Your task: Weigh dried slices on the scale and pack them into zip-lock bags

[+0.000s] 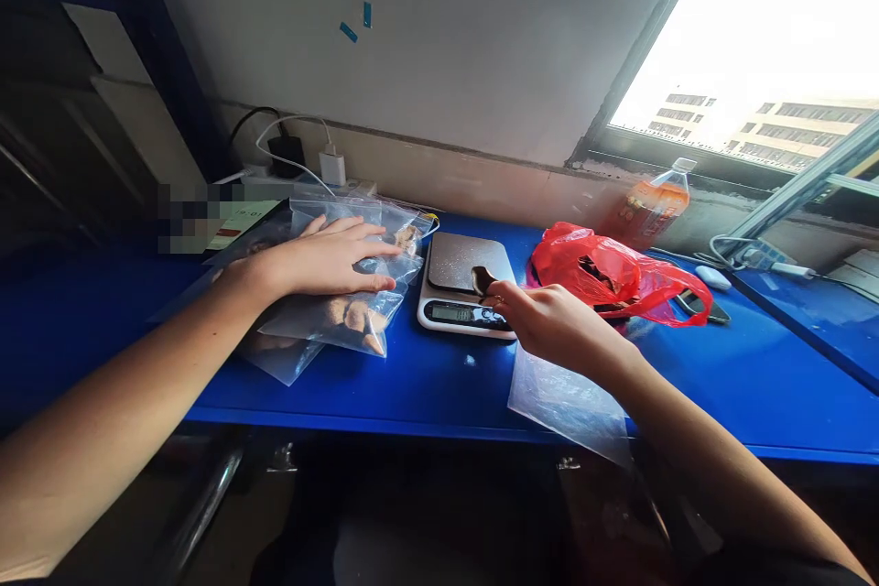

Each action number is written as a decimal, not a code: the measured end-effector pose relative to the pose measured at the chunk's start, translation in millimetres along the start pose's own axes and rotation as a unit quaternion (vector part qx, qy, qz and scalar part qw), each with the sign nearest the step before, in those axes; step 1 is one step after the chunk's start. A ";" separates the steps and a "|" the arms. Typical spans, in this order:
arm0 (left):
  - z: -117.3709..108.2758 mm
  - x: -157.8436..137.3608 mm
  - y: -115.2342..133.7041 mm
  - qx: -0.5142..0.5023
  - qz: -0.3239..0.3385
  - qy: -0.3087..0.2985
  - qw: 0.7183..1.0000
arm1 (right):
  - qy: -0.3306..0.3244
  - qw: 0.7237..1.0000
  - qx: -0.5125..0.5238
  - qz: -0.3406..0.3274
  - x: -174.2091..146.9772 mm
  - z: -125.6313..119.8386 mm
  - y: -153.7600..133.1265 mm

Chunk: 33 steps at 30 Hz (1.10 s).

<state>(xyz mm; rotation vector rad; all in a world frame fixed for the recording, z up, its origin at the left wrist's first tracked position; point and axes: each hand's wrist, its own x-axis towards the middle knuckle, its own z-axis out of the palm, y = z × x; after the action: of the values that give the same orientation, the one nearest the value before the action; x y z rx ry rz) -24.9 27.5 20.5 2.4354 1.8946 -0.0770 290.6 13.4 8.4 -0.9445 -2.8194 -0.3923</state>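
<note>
My left hand [330, 258] lies flat with its fingers spread on a stack of clear zip bags [322, 336]. Light brown chunks [355, 317] show through the plastic. Over the front right part of a digital kitchen scale [446, 261], my right hand [549, 316] pinches a dark, curved, flat piece [482, 280] whose kind I cannot make out. Small pale specks dot the scale's metal plate, and its display is too small to read surely. Under my right hand is a flat clear plastic bag [567, 398], hanging partly over the table's front edge.
A red plastic bag [591, 261] with dark pieces inside sits right of the scale. Behind it leans a bottle with an orange label [649, 206]. A phone [710, 305], a white earbud-like case [712, 277] and cables lie further right. A white charger [332, 168] is at the wall.
</note>
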 end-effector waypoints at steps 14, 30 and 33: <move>1.2 0.1 -3.8 -0.006 0.001 -0.014 1.000 | -0.024 0.990 0.134 0.029 -3.8 -0.3 15.7; -3.5 -3.2 2.4 -0.007 -0.003 -0.019 1.000 | -0.054 0.994 0.089 0.034 -3.4 -7.9 9.6; -1.9 -2.4 0.8 -0.004 -0.002 -0.018 1.000 | -0.060 0.994 0.088 0.033 -3.3 -8.4 8.5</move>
<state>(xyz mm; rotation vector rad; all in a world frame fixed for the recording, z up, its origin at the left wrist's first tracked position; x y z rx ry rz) -24.7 25.1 22.6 2.4095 1.8805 -0.1132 298.8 15.6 17.4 -1.0532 -2.8599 -0.0806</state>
